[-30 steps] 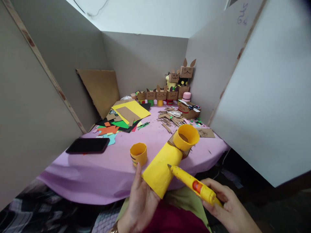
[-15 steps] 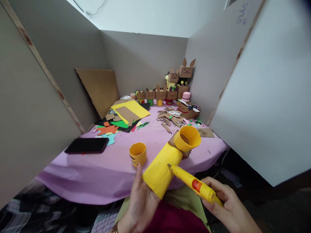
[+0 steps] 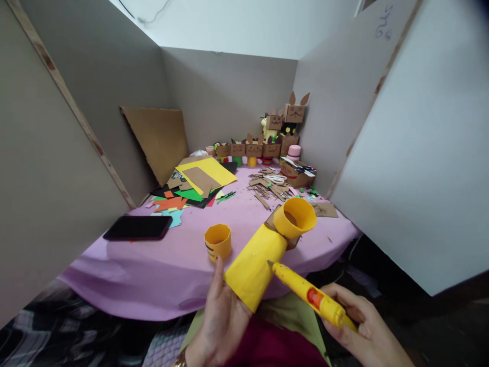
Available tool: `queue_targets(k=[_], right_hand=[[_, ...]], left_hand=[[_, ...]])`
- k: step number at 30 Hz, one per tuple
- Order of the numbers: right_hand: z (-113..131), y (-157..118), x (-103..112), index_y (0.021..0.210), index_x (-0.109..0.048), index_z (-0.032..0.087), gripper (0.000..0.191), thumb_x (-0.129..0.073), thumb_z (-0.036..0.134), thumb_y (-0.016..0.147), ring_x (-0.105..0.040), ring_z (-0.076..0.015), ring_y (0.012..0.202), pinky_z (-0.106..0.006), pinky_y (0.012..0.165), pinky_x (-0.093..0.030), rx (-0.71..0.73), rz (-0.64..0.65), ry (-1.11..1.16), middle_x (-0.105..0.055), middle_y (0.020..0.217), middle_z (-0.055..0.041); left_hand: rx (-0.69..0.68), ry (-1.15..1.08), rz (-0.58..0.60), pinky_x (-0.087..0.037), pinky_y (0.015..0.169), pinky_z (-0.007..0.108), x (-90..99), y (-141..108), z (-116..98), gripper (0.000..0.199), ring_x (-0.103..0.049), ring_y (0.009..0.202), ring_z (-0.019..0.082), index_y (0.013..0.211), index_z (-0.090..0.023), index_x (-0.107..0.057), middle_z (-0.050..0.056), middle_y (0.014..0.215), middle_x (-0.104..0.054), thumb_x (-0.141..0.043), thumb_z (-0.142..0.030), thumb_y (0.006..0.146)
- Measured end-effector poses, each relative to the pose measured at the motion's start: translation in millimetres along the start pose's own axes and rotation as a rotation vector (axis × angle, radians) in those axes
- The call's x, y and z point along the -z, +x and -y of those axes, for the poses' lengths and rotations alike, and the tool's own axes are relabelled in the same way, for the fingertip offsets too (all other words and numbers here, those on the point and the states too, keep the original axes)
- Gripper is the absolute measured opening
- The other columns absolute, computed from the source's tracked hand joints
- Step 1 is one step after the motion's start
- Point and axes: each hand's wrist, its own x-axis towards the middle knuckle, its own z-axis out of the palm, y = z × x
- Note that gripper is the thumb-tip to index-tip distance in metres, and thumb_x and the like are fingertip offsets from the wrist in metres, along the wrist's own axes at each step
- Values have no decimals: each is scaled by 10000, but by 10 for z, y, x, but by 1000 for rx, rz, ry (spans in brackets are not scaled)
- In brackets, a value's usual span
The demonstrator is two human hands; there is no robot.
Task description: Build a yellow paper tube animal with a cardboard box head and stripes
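My left hand supports a yellow paper-covered tube at its lower end, palm up with the thumb along the side. At the tube's upper end are folded brown cardboard and a wide yellow paper ring. Small glossy specks show on the yellow paper. In my right hand is a yellow hot glue gun, fingers closed round its handle. Its dark nozzle points at the tube's right side; whether it touches I cannot tell. A small yellow paper cup with dark stripes stands beyond my left thumb.
On the pink-covered table lie a phone, coloured paper, cardboard scraps and white scissors. Several cardboard animal figures stand at the back beside a small box. Grey partitions enclose the table.
The glue gun and my right hand have shifted slightly right and down, its nozzle moving a little along the tube's edge. My left hand and the tube are nearly still.
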Motion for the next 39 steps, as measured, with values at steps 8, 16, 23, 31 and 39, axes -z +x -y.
queue_targets(k=[8,16,23,31,39], right_hand=[[42,-37,-97,932,-680,200,497,-682,625,674,-539,-158,571,-251,510,-452,-90,84,271,-633,703,-44],[121,-14,-157,926,-673,208,550,-650,687,657,-534,-167,618,-272,577,-441,-63,261,407,-610,735,-44],[158,70,-171,1045,-649,240,477,-632,610,745,-546,-172,708,-272,656,-434,-5,297,399,-633,835,-42],[132,141,-235,983,-650,194,429,-590,577,802,-462,-140,619,-263,577,-387,33,258,303,-567,754,-19],[82,103,-148,907,-628,188,401,-572,574,814,-440,-132,601,-252,566,-391,-1,237,242,-527,710,2]], left_hand=[[-30,47,-73,-532,871,345,-30,0,-6,498,-686,964,245,1128,-51,-639,162,1086,-703,-414,-452,935],[-15,10,-63,-515,910,356,-13,11,-5,491,-674,995,247,1126,-57,-635,158,1094,-701,-414,-452,936],[8,-4,-45,-536,854,329,-31,3,-9,492,-691,945,234,1104,-51,-649,156,1074,-710,-402,-443,941],[24,-16,-16,-519,891,341,-1,6,1,510,-675,991,241,1115,-67,-647,157,1121,-690,-375,-462,946],[6,4,-39,-521,898,352,7,18,-1,505,-675,993,248,1133,-57,-636,163,1109,-693,-414,-463,932]])
